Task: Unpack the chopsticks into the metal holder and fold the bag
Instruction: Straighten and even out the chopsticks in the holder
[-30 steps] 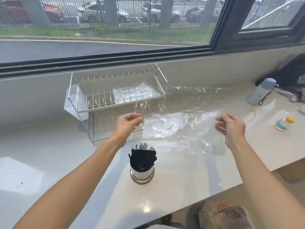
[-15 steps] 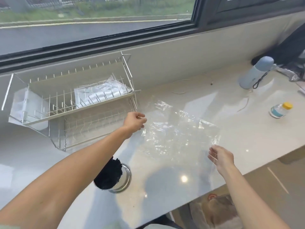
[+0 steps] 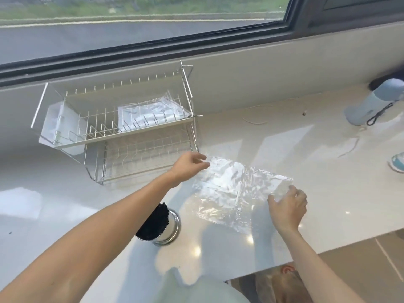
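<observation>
A clear, crinkled plastic bag lies spread flat on the pale counter. My left hand pinches its far left corner. My right hand rests with fingers pressed on its near right corner. The round metal holder stands on the counter near my left forearm, filled with black chopsticks that lean to the left.
A two-tier wire dish rack with a packet on its upper shelf stands behind the bag on the left. A light-blue bottle lies at the far right, a small bottle at the right edge. The counter's front edge runs just below my right hand.
The bag was held up in the air between both hands and now lies flat on the counter. Both hands have come down with it, and the view has tilted downward.
</observation>
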